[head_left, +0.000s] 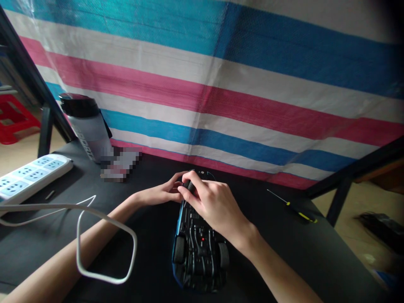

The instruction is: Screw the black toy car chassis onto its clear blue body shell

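Well left of the upside-down toy car [202,252] sits a white power strip [38,171], with a looped white cable [105,278] nearer the car. Beyond the cable, to the car's far left, stands a bottle [85,126] with a black lid. The left hand [160,193] reaches the car's far left side, thumb and forefinger apart; whether they grip it, I cannot tell. Over the car's far end, the right hand [216,200] has thumb and forefinger clamped on a dark ribbed piece [190,186]. Right of the car lies a yellow-and-black screwdriver [295,208].
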